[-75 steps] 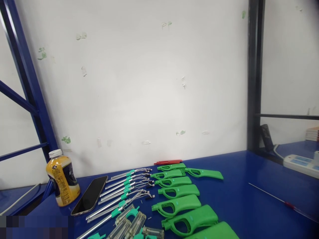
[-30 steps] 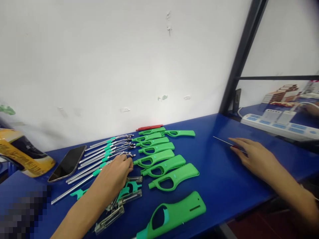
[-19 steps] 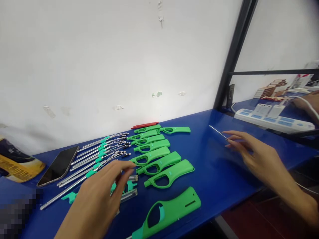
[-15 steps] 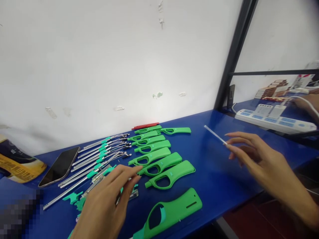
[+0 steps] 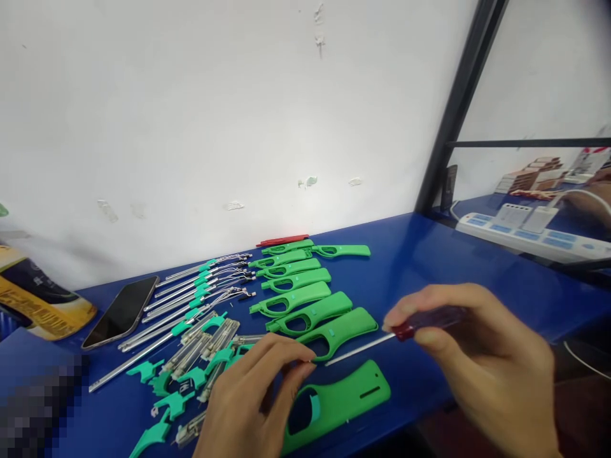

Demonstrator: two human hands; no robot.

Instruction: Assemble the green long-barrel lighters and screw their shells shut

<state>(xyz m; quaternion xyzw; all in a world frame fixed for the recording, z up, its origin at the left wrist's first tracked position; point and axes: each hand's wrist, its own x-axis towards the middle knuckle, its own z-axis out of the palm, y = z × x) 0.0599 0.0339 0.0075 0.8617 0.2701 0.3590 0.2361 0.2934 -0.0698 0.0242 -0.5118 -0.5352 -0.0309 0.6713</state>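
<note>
The right hand (image 5: 477, 356) grips a red-handled screwdriver (image 5: 405, 327); the left hand (image 5: 258, 388) pinches, seemingly, some tiny part.

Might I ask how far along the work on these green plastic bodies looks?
Green plastic shells and silver metal rods lie separately in rows, so those look done. The right hand holds a dark red-handled screwdriver, pointing towards the pinched left hand. The nearest green plastic body, its teal trigger in place, appears to be what remains.
</note>
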